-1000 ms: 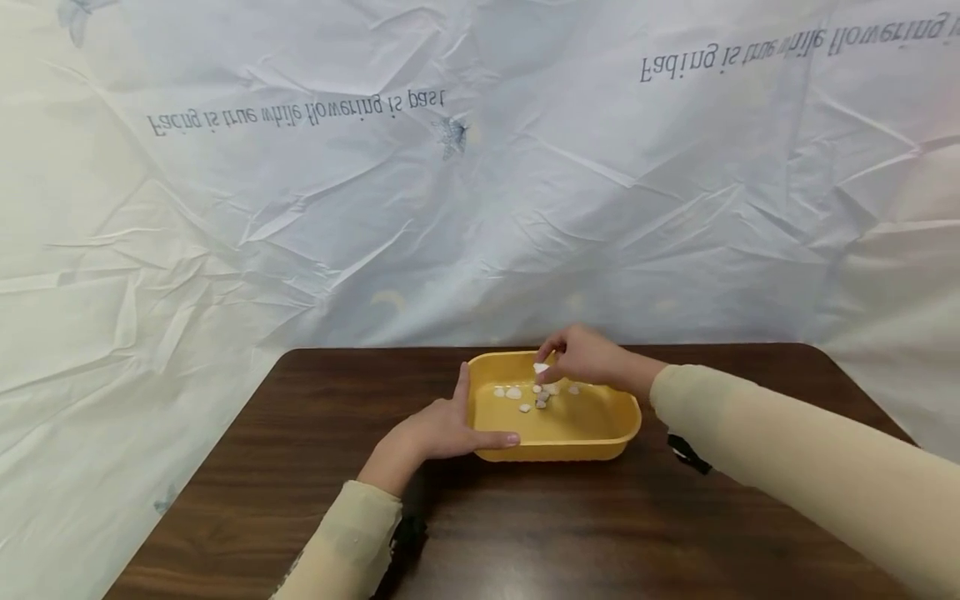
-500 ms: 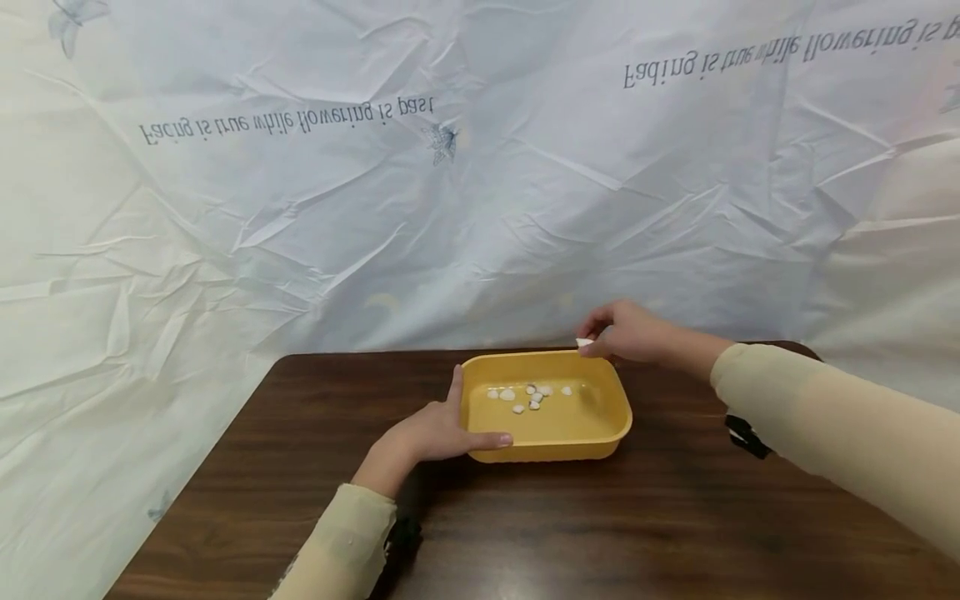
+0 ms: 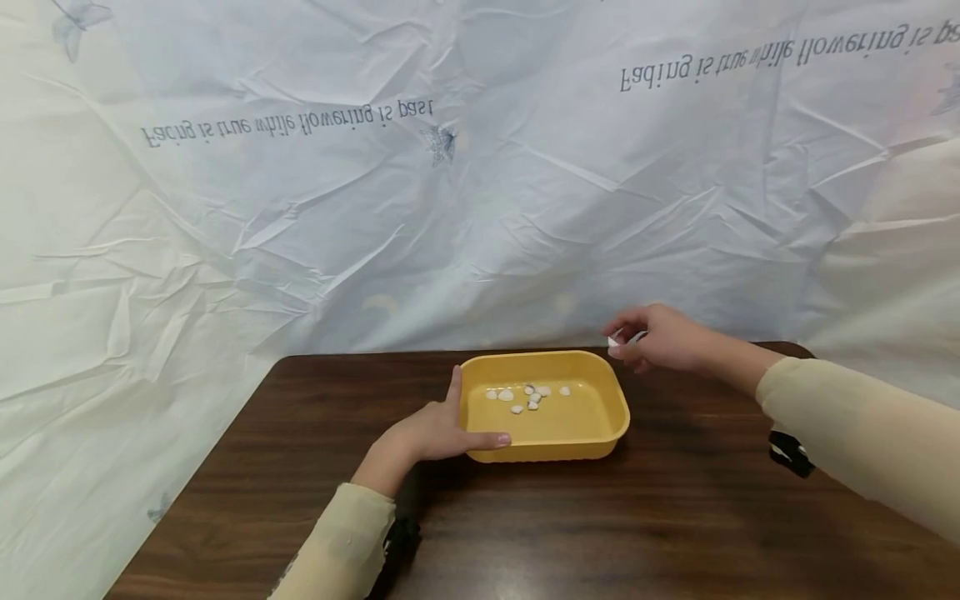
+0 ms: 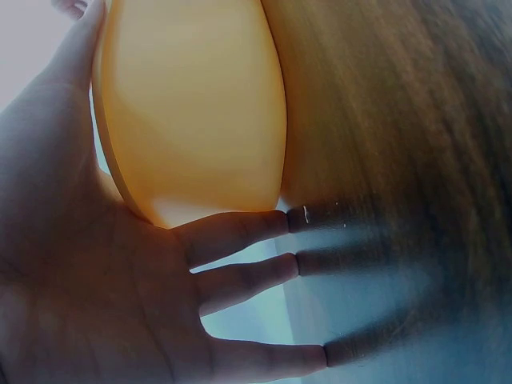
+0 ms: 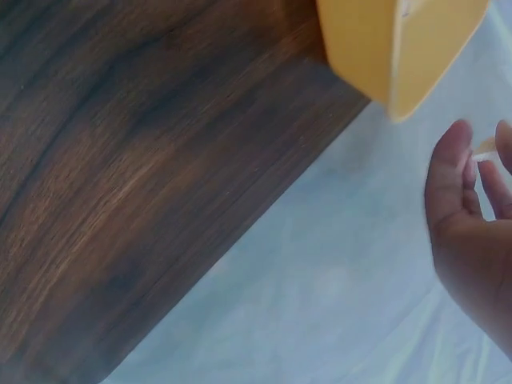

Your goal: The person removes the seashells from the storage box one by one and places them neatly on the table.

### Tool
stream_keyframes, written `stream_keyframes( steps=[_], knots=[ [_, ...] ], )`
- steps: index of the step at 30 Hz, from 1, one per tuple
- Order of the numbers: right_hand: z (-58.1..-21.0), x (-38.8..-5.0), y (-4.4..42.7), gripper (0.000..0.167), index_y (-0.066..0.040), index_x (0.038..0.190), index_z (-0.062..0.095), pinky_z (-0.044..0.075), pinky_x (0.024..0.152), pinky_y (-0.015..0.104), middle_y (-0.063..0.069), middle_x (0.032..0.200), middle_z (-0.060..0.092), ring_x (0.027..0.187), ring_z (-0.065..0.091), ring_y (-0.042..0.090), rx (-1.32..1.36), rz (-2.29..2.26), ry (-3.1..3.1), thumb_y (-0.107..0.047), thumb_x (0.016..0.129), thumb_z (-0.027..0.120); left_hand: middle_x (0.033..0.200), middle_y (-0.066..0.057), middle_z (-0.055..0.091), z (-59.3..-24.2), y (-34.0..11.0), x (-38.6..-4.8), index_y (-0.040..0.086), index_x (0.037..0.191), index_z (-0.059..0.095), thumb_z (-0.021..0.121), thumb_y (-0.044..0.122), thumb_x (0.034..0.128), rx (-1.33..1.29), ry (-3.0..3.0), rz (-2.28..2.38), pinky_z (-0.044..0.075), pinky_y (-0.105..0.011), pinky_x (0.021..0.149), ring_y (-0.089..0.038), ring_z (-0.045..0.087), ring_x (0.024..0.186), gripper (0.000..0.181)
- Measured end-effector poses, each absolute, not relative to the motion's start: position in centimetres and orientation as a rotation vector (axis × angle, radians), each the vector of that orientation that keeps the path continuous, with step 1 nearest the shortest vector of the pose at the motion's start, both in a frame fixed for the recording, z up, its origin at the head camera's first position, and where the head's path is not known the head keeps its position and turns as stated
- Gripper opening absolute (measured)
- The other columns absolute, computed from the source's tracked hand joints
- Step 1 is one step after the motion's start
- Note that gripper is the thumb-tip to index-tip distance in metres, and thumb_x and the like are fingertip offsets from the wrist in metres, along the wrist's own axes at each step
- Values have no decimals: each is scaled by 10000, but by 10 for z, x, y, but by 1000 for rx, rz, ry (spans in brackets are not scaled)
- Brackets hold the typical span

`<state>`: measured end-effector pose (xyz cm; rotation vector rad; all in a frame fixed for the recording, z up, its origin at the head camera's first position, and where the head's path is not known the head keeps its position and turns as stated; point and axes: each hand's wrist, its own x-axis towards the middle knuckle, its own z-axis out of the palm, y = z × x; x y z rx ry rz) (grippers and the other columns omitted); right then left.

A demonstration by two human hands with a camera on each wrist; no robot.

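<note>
Just outside the yellow tub (image 3: 570, 451), my right hand (image 3: 667, 339) pinches a white pebble (image 3: 613, 342), likely light and hard, best held by its edges. My left hand (image 3: 433, 429) lies spread against the tub's left end.

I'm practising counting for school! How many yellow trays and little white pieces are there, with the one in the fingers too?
Yellow tray: 1
White pieces in the tray: 8
White piece in the right hand's fingers: 1
Total: 10
</note>
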<state>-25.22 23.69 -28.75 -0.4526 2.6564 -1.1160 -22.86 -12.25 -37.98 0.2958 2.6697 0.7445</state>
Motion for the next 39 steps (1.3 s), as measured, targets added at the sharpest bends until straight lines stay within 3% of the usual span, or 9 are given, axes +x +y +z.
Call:
stream_keyframes(
  steps=[6, 13, 21, 29, 33, 39],
  knots=[
    [-280, -238, 223, 389, 41, 1330, 675, 629, 809, 368, 143, 1124, 741, 937, 736, 229, -471, -1166, 2594, -196, 1025, 724, 839, -68, 604, -380, -122, -228, 196, 1690, -219, 774, 807, 772, 291, 2674, 743, 462, -353, 801, -211, 606, 824, 1484],
    [-277, -229, 206, 334, 26, 1362, 661, 611, 827, 404, 117, 1030, 711, 911, 690, 222, -457, -1237, 2497, -167, 1096, 601, 874, -92, 624, -380, -122, -228, 195, 1693, -210, 776, 809, 768, 272, 2667, 753, 465, -362, 821, -221, 612, 857, 1485],
    [-279, -223, 197, 407, 70, 1370, 612, 631, 828, 373, 115, 996, 742, 865, 750, 207, -492, -1299, 2470, -88, 1011, 723, 900, -100, 634, -380, -122, -228, 180, 1695, -206, 783, 801, 767, 276, 2664, 756, 473, -370, 854, -224, 615, 899, 1492],
    [-288, -205, 174, 340, 57, 1273, 694, 644, 771, 387, 108, 894, 756, 808, 760, 239, -580, -1337, 2502, -136, 1000, 757, 1131, -187, 696, -378, -122, -227, 178, 1697, -198, 771, 826, 757, 287, 2688, 721, 509, -403, 912, -220, 634, 971, 1498],
    [-298, -192, 158, 295, 15, 1231, 740, 639, 728, 382, 88, 841, 749, 761, 743, 238, -636, -1326, 2499, -155, 992, 770, 1067, -161, 700, -379, -122, -229, 175, 1703, -182, 766, 837, 753, 297, 2700, 701, 508, -387, 854, -215, 642, 895, 1496],
    [-320, -173, 126, 303, 47, 1247, 726, 641, 693, 393, 110, 829, 744, 716, 733, 187, -731, -1370, 2326, -64, 969, 770, 906, -101, 676, -378, -125, -230, 167, 1698, -193, 763, 818, 772, 308, 2688, 708, 486, -359, 764, -210, 631, 791, 1482]
  ],
)
